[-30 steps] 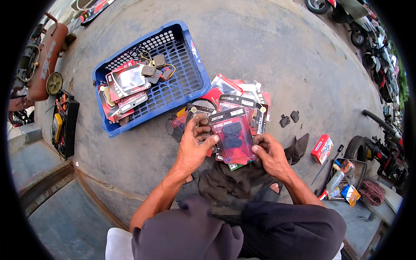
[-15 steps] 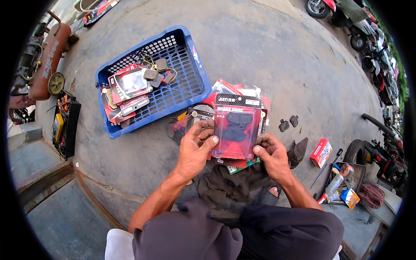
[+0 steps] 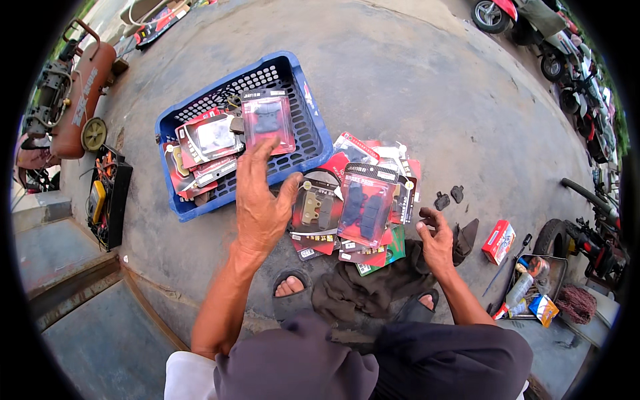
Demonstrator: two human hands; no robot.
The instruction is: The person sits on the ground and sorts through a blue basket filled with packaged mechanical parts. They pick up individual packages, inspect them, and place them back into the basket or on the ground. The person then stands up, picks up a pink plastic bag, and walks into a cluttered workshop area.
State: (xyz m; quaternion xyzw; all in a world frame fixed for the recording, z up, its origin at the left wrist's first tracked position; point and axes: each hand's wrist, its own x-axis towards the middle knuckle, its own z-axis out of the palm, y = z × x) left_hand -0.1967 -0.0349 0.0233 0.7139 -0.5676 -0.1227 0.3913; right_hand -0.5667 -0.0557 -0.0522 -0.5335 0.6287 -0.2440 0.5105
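My left hand (image 3: 261, 203) reaches to the blue basket (image 3: 193, 212) with fingers stretched and thumb apart. Its fingertips overlap the lower edge of a red-and-clear brake pad blister pack (image 3: 268, 121); whether they touch it I cannot tell. That pack is over the basket's contents. My right hand (image 3: 437, 239) hovers to the right of a pile of packs, fingers loosely bent and apart, holding nothing. Topmost on the pile is another brake pad pack (image 3: 365, 203), with dark pads visible. Beside it lies a pack with gold and grey pads (image 3: 317, 207).
Two loose dark brake pads (image 3: 449, 197) lie on the concrete. A dark cloth (image 3: 353, 290) is between my feet. To the right are a small red-and-white box (image 3: 499, 241) and a tray of bottles (image 3: 527, 287). A black toolbox (image 3: 110, 200) and an air compressor (image 3: 83, 100) stand left.
The pack that both hands held has left them and is now over the basket, where my left hand has reached. My right hand has drawn slightly right, uncovering the pile.
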